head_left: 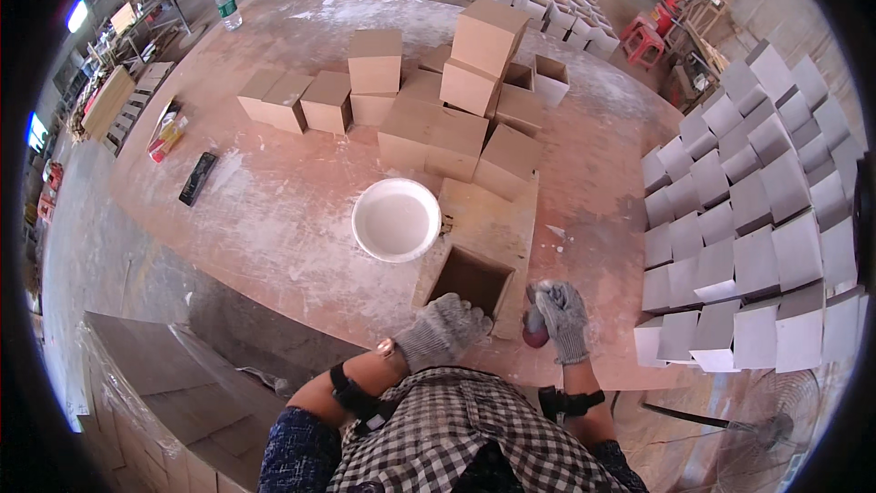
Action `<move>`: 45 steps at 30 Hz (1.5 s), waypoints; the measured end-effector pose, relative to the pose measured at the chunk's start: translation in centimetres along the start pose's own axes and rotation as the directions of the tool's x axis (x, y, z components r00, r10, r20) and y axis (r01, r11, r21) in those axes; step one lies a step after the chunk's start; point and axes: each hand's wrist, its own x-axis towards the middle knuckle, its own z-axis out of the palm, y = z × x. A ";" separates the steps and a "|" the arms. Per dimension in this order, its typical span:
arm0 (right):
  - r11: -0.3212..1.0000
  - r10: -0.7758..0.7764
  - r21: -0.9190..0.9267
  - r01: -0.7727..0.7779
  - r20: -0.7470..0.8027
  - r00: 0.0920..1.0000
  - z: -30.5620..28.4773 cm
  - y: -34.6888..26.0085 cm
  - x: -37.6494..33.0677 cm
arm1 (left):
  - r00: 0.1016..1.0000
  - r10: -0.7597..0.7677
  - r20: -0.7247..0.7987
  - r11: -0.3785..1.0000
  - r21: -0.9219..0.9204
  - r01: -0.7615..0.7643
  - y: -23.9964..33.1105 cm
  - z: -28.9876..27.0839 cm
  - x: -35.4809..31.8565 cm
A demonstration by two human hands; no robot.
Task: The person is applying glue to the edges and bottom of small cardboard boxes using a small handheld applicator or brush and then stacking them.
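Observation:
In front of me an open-topped brown square box (470,279) sits on a board (511,219) on the table. My left hand (445,330), in a grey knitted glove, is closed over the box's near rim. Just right of the box is my right hand (560,312), gloved the same way. It is closed round a small tool with a dark red rounded handle end (536,336); the rest of the tool is mostly hidden, so its kind cannot be told. Beyond my left hand stands a white bowl (359,230) with whitish contents.
Several brown boxes (409,132) stand grouped and stacked beyond the bowl. Pale boxes (762,219) rise in stacks at the right, near a fan (776,424). A black oblong object (197,179) and a bottle (226,5) are on the table's left side.

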 end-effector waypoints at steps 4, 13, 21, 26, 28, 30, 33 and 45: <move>0.978 -0.179 0.119 0.174 0.034 0.983 1.2 0.6 3.0 | 0.977 -0.041 0.208 0.996 0.082 0.025 -1.0 4.4 1.5; 0.908 -0.183 -0.344 0.239 0.187 0.965 2.1 -0.5 5.9 | 0.941 0.122 -0.315 0.983 0.172 -0.070 -4.4 3.6 0.2; 0.697 -0.403 -0.523 0.490 0.279 0.871 4.2 -0.3 -0.3 | 0.989 0.040 -0.141 0.999 0.039 -0.035 -5.5 6.3 -0.7; 0.692 -0.282 -0.547 0.470 0.394 0.874 4.3 -2.7 -1.7 | 0.983 0.040 -0.180 0.999 0.026 -0.036 -5.8 6.6 -1.1; 0.717 -0.346 -0.479 0.506 0.386 0.855 3.8 -2.7 1.1 | 0.974 0.065 -0.219 0.998 0.023 -0.062 -5.8 6.5 -0.8; 0.781 -0.273 -0.494 0.382 0.280 0.920 4.0 -2.6 4.0 | 0.973 0.062 -0.224 0.998 0.012 -0.060 -5.9 6.9 -0.7; 0.843 -0.190 -0.484 0.235 0.141 0.972 4.2 -1.5 4.7 | 0.978 0.062 -0.199 0.998 0.017 -0.059 -6.0 6.9 -0.6; 0.954 -0.071 -0.263 0.142 0.264 0.962 3.8 -1.2 4.1 | 0.997 0.028 -0.077 0.999 0.024 -0.026 -5.8 6.6 -0.8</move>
